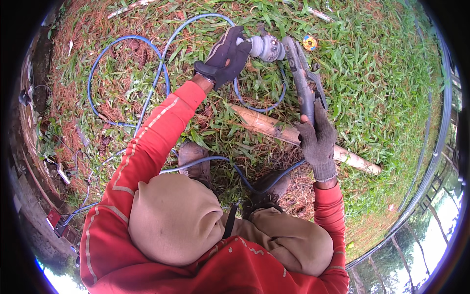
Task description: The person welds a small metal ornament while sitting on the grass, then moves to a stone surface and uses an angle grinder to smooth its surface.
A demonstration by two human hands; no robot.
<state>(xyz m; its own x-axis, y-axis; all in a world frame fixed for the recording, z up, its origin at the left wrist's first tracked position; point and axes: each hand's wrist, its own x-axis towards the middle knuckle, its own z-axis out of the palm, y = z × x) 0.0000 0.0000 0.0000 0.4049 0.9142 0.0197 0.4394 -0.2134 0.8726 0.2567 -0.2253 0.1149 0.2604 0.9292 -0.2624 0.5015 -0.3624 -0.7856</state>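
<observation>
Left hand [226,55], dark glove, clamped on grinder [289,61] head at 12 o'clock. Right hand [318,142], grey glove, clamped on grinder body. Blue cable [147,93] coils over grass at 10 o'clock.

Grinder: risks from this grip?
1. The blue cord loops through the grass beside the grinder and runs by the shoes; it could snag, trip or get cut.
2. The left hand grips right at the head; a slip might reach the disc area.
3. The right hand holds a long tool against it; that could slip.
</observation>
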